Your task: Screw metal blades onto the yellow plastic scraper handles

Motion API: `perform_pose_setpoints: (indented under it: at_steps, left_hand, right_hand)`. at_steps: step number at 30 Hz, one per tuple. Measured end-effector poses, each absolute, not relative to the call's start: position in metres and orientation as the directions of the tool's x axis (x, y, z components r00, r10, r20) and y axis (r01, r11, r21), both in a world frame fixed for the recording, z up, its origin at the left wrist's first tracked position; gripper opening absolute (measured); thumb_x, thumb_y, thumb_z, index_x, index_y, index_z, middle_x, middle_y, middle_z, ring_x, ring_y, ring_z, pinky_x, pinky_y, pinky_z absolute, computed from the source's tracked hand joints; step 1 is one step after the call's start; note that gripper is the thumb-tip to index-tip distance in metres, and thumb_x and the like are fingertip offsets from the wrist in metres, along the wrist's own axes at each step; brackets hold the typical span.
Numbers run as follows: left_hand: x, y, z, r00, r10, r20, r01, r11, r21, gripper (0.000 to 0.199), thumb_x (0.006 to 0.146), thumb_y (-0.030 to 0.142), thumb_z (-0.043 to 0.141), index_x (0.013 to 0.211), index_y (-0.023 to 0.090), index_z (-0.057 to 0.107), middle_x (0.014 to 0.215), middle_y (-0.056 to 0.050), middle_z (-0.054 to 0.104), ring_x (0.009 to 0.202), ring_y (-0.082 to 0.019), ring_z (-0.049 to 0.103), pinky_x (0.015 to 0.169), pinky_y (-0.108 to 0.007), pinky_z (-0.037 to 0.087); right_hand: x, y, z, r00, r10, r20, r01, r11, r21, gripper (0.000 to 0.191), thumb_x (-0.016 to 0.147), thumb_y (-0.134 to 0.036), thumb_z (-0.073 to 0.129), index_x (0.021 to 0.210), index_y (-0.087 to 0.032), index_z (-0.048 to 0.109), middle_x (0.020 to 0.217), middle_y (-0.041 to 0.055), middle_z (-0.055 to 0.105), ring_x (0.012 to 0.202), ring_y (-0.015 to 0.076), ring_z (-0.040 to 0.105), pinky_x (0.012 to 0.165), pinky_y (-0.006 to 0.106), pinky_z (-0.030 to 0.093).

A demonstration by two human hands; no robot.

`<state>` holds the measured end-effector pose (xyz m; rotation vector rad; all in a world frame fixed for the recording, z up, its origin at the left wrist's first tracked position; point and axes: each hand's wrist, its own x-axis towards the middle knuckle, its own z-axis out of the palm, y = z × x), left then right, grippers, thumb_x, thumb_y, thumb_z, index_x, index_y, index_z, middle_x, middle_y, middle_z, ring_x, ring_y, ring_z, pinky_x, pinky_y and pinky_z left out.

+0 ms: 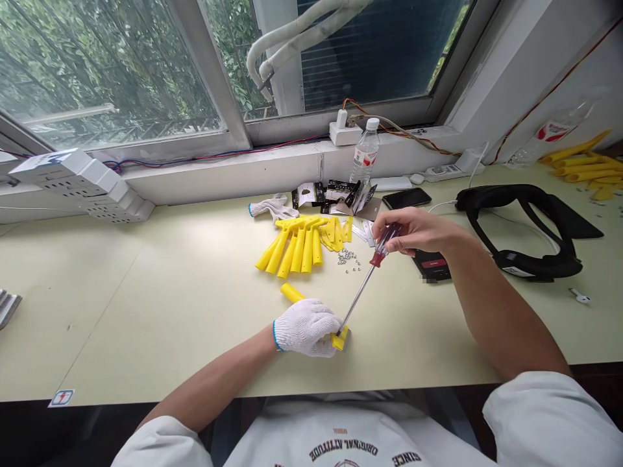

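My left hand (309, 326), in a white knitted glove, is closed around a yellow scraper (292, 293) near the table's front edge. The scraper's handle sticks out at the upper left, and its head with a grey blade edge shows at the right of my fingers. My bare right hand (406, 232) grips a screwdriver (380, 251) with a clear and red handle. The screwdriver slants down to the left, its tip at the scraper head. Several yellow scraper handles (298, 250) lie beyond, beside small yellow plates (335, 233) and loose screws or nuts (347, 257).
Behind lie a spare white glove (275, 207), black packaging cards (335, 193), a water bottle (365, 155) and a phone (407, 198). Another phone (433, 264) is under my right wrist. A black headset (520, 259) and an earbud (579, 296) are at the right.
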<state>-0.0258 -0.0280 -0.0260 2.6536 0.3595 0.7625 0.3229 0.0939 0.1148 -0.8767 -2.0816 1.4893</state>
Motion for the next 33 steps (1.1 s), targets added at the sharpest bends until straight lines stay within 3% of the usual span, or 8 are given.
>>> perform_pose_setpoints:
  at_steps: [3, 7, 11, 14, 17, 22, 26, 33]
  left_hand:
    - [-0.027, -0.027, -0.025, 0.804, 0.375, 0.461, 0.178, -0.892, 0.415, 0.020, 0.091, 0.038, 0.071, 0.104, 0.026, 0.062, 0.084, -0.005, 0.078, 0.071, -0.021, 0.076, 0.067, -0.033, 0.056]
    - [-0.030, -0.023, -0.021, 0.762, 0.425, 0.489, 0.234, -0.884, 0.405, 0.018, 0.090, 0.035, 0.068, 0.105, 0.025, 0.065, 0.085, -0.004, 0.080, 0.073, -0.021, 0.076, 0.067, -0.033, 0.057]
    - [-0.032, -0.020, -0.018, 0.753, 0.448, 0.483, 0.268, -0.878, 0.397, 0.015, 0.089, 0.031, 0.066, 0.102, 0.024, 0.066, 0.082, -0.002, 0.079, 0.071, -0.020, 0.075, 0.067, -0.032, 0.056]
    - [-0.032, -0.018, -0.017, 0.783, 0.441, 0.439, 0.298, -0.885, 0.357, 0.015, 0.088, 0.031, 0.068, 0.102, 0.024, 0.068, 0.080, -0.002, 0.077, 0.070, -0.020, 0.072, 0.066, -0.032, 0.054]
    - [-0.031, -0.016, -0.018, 0.825, 0.418, 0.380, 0.308, -0.897, 0.317, 0.015, 0.090, 0.030, 0.069, 0.104, 0.023, 0.069, 0.083, -0.002, 0.077, 0.069, -0.020, 0.070, 0.066, -0.032, 0.051]
    - [-0.034, -0.012, -0.025, 0.867, 0.398, 0.300, 0.324, -0.907, 0.268, 0.029, 0.084, 0.012, 0.069, 0.111, 0.023, 0.068, 0.110, -0.005, 0.081, 0.078, -0.020, 0.069, 0.071, -0.035, 0.053]
    - [-0.035, -0.011, -0.026, 0.877, 0.392, 0.278, 0.331, -0.912, 0.242, 0.033, 0.086, 0.007, 0.068, 0.115, 0.022, 0.068, 0.115, -0.006, 0.079, 0.082, -0.020, 0.069, 0.073, -0.035, 0.054]
    - [-0.029, -0.011, -0.019, 0.859, 0.396, 0.326, 0.311, -0.907, 0.283, 0.039, 0.083, 0.006, 0.066, 0.120, 0.021, 0.067, 0.114, -0.006, 0.079, 0.083, -0.024, 0.072, 0.072, -0.037, 0.053]
  right_hand:
    - [0.316, 0.094, 0.112, -0.656, 0.752, 0.061, 0.164, 0.220, -0.962, 0.035, 0.087, -0.042, 0.093, 0.101, -0.017, 0.074, 0.085, 0.0029, 0.072, 0.055, 0.0073, 0.053, 0.046, 0.021, 0.042]
    - [0.309, 0.099, 0.109, -0.449, 0.854, 0.262, -0.133, 0.226, -0.965, 0.053, 0.071, -0.050, 0.103, 0.100, -0.020, 0.070, 0.084, 0.0014, 0.069, 0.057, 0.0091, 0.053, 0.046, 0.022, 0.041]
    - [0.314, 0.109, 0.106, -0.229, 0.933, 0.276, -0.234, 0.223, -0.946, 0.052, 0.077, -0.058, 0.098, 0.098, -0.022, 0.066, 0.079, -0.0010, 0.066, 0.050, 0.0061, 0.040, 0.041, 0.021, 0.034]
    - [0.319, 0.117, 0.096, -0.198, 0.974, 0.109, -0.033, 0.105, -0.994, 0.050, 0.078, -0.059, 0.096, 0.086, -0.020, 0.066, 0.073, 0.0001, 0.065, 0.049, 0.0067, 0.043, 0.041, 0.022, 0.035]
    - [0.319, 0.125, 0.080, -0.229, 0.967, -0.109, 0.306, -0.035, -0.951, 0.052, 0.081, -0.064, 0.092, 0.080, -0.019, 0.067, 0.066, 0.0015, 0.065, 0.051, 0.0101, 0.050, 0.045, 0.025, 0.035]
    - [0.319, 0.138, 0.054, -0.081, 0.979, -0.190, 0.830, -0.040, -0.557, 0.046, 0.092, -0.060, 0.075, 0.073, -0.019, 0.067, 0.072, 0.0068, 0.073, 0.068, 0.0173, 0.059, 0.059, 0.030, 0.037]
    - [0.320, 0.143, 0.039, 0.021, 0.974, -0.227, 0.946, -0.093, -0.311, 0.044, 0.091, -0.060, 0.069, 0.075, -0.020, 0.068, 0.086, 0.0131, 0.077, 0.080, 0.0243, 0.065, 0.064, 0.032, 0.039]
    - [0.306, 0.133, 0.034, 0.099, 0.972, -0.215, 0.975, -0.137, -0.173, 0.052, 0.096, -0.066, 0.060, 0.105, -0.016, 0.073, 0.116, 0.0249, 0.076, 0.105, 0.0382, 0.070, 0.075, 0.039, 0.046]
